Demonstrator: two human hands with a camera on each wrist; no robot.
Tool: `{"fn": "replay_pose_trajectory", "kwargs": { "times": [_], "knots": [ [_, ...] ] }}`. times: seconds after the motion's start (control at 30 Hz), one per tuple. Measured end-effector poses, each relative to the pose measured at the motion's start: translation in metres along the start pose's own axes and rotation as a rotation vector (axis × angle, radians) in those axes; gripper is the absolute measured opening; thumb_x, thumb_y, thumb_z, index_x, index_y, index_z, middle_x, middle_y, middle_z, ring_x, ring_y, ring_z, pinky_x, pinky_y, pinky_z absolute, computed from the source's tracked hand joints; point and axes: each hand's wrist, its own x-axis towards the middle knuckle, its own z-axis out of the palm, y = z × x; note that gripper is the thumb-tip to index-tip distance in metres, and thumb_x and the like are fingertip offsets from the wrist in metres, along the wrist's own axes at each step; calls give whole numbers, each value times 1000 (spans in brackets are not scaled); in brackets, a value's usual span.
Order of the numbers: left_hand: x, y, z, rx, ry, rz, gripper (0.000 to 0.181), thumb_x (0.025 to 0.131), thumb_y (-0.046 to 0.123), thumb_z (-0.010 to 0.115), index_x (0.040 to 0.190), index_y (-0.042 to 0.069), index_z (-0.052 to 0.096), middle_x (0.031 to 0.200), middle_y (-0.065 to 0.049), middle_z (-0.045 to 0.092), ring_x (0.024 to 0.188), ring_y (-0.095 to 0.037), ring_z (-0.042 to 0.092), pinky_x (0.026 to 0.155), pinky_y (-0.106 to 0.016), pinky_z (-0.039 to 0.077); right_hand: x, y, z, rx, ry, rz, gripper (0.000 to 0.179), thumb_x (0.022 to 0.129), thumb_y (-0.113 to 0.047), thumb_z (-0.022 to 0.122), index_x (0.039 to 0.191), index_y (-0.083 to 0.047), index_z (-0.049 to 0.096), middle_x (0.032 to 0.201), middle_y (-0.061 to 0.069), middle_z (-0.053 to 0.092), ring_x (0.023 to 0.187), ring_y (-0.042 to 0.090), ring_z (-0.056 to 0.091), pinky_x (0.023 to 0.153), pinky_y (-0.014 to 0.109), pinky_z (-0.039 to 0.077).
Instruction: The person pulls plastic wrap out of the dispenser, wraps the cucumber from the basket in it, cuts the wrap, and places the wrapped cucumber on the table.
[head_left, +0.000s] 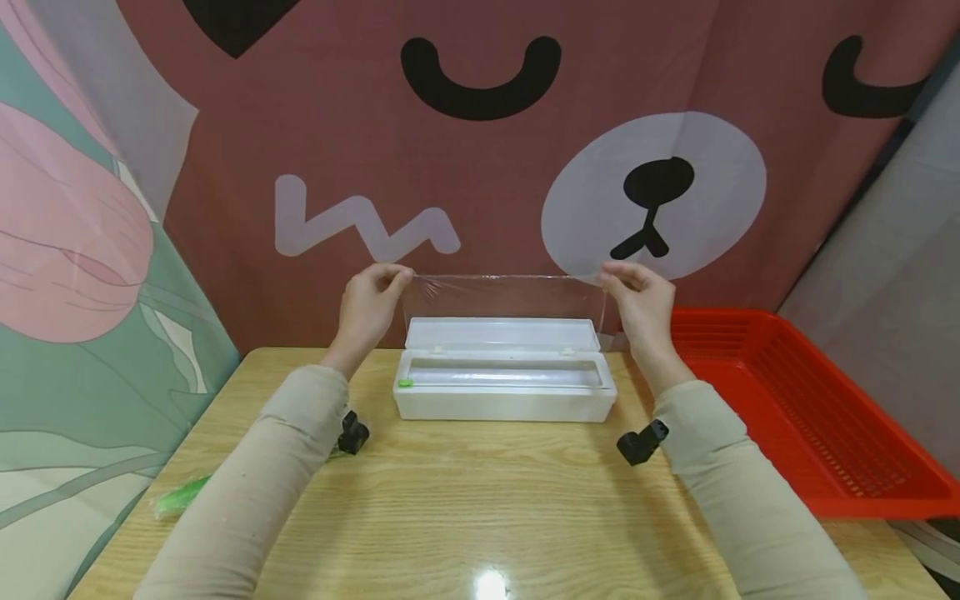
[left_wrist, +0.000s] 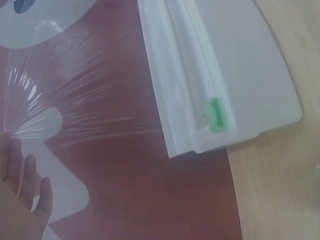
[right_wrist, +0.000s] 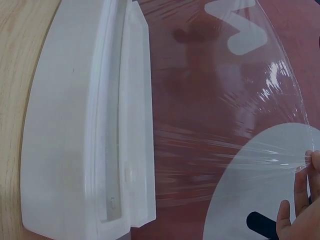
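A clear sheet of cling film (head_left: pixel 510 292) stretches upward behind a white cling film dispenser box (head_left: pixel 504 406), whose lid (head_left: pixel 502 334) is raised. My left hand (head_left: pixel 369 304) pinches the film's upper left corner. At the upper right corner my right hand (head_left: pixel 647 304) pinches it too. Creases fan out from the left fingertips in the left wrist view and from the right fingertips in the right wrist view. A green slide cutter (left_wrist: pixel 216 115) sits at the left end of the box. Inside the box's slot the roll shows only in part.
A red plastic basket (head_left: pixel 810 417) stands at the right of the wooden table (head_left: pixel 480 492). Near the left edge, a green item in clear wrap (head_left: pixel 180 498) is partly hidden by my left sleeve. Behind the table hangs a cloth (head_left: pixel 360 142) with a bear face.
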Motion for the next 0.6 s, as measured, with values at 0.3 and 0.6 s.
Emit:
{"fn": "replay_pose_trajectory", "kwargs": {
  "times": [0.3, 0.6],
  "knots": [
    [3, 6, -4, 2, -7, -1, 35, 100, 40, 58, 116, 12, 72, 110, -5, 68, 91, -19, 56, 76, -35, 44, 2, -5, 0, -36, 2, -15, 27, 93, -19, 72, 115, -3, 72, 103, 0, 73, 91, 13, 66, 88, 22, 51],
    [7, 12, -5, 4, -10, 14, 38, 100, 42, 58, 117, 11, 71, 117, -6, 67, 100, -21, 58, 84, -39, 46, 4, -13, -1, -35, 3, -11, 28, 92, -17, 74, 115, -2, 72, 94, -6, 71, 91, 11, 64, 85, 22, 51]
  ]
}}
